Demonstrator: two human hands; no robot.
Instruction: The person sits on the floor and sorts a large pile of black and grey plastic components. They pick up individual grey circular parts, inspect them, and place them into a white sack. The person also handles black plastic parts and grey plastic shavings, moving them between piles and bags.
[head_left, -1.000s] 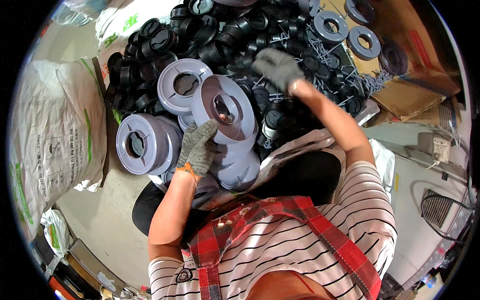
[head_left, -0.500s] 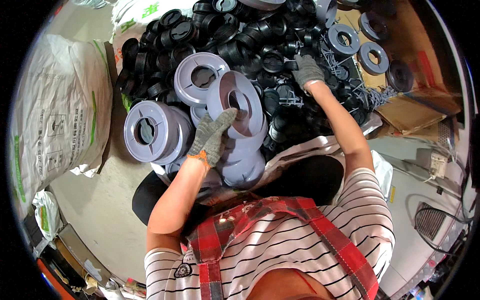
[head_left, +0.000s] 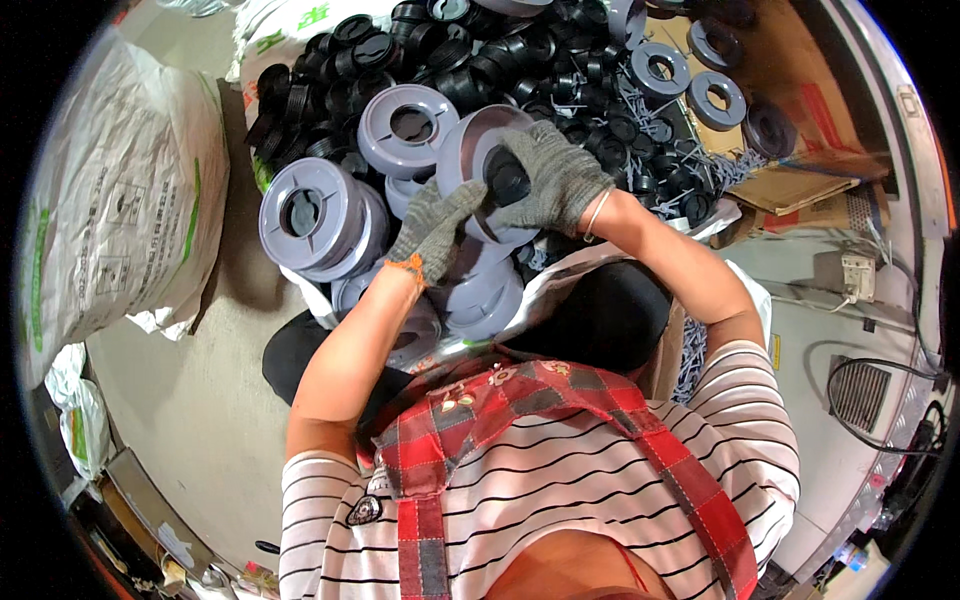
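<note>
Head view, taken left to right with the gray ring (head_left: pixel 460 155) in the hands as the centre of the clock: a white sack (head_left: pixel 130 200) with green stripes stands at 9 o'clock. Nearer, between 8 and 9 o'clock, flanged gray rings form a stack (head_left: pixel 338 228), tilted so that the top one shows its ribbed face, and a single gray collar (head_left: pixel 382 150) sits just beside the held ring at 10 o'clock. A heap of black threaded parts (head_left: pixel 470 70) spreads from 10 round to 2 o'clock. At 7 o'clock the left hand (head_left: pixel 437 228), in a gray knit glove, pinches the ring's near rim between thumb and fingers. More gray collars (head_left: pixel 485 300) lie at 6 o'clock, below the ring. From 3 o'clock the right hand (head_left: pixel 560 180), gloved alike, clasps a black cap (head_left: pixel 507 175) at the ring's central opening; how far the cap is seated cannot be told. Thin gray pronged pieces (head_left: pixel 735 168) and loose gray discs (head_left: pixel 717 118) lie toward 2 o'clock, with brown cardboard (head_left: pixel 810 185) at 3 o'clock.
</note>
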